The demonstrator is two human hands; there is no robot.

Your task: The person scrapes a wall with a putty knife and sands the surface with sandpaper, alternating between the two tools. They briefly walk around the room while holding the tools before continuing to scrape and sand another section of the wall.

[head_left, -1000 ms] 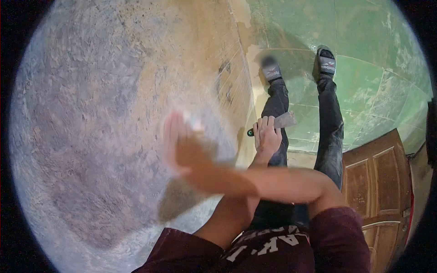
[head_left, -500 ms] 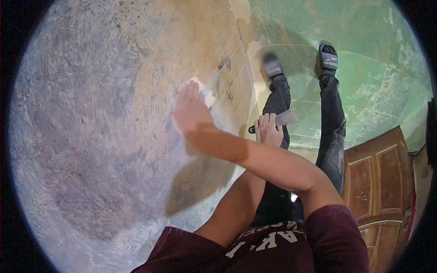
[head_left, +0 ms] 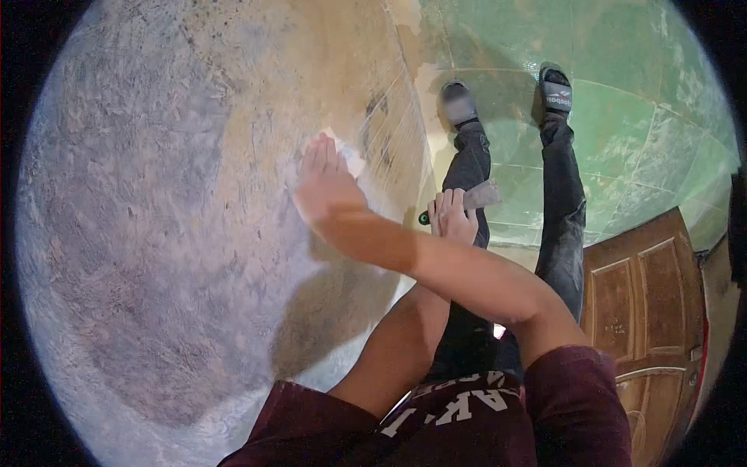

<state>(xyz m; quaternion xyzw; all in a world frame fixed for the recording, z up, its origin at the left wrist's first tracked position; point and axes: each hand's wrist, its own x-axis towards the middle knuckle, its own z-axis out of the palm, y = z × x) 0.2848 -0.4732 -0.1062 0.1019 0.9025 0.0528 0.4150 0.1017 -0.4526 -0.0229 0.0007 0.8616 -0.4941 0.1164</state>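
Observation:
My right hand [head_left: 327, 177] reaches across my left arm, its fingers laid flat over a piece of sandpaper [head_left: 354, 162] pressed to the patchy wall [head_left: 171, 202]. Only the pale back of the sheet shows at its edges; the rest lies under my palm. Lower down, my left hand [head_left: 455, 218] is closed around the handle of a putty knife [head_left: 484, 194]. Its grey blade points right, over my leg, and the dark handle's green-ringed end sticks out on the left.
Green tiles [head_left: 615, 148] with whitish smears make up the floor under my sandalled feet. A brown panelled wooden door [head_left: 642, 303] stands at the lower right. The wall carries grey-white coating beside bare tan areas, with dark scuffs near its base.
My right hand stays at nearly the same spot on the wall with the sandpaper, its wrist slightly shifted. The whole view has shifted slightly; my left hand still holds the putty knife.

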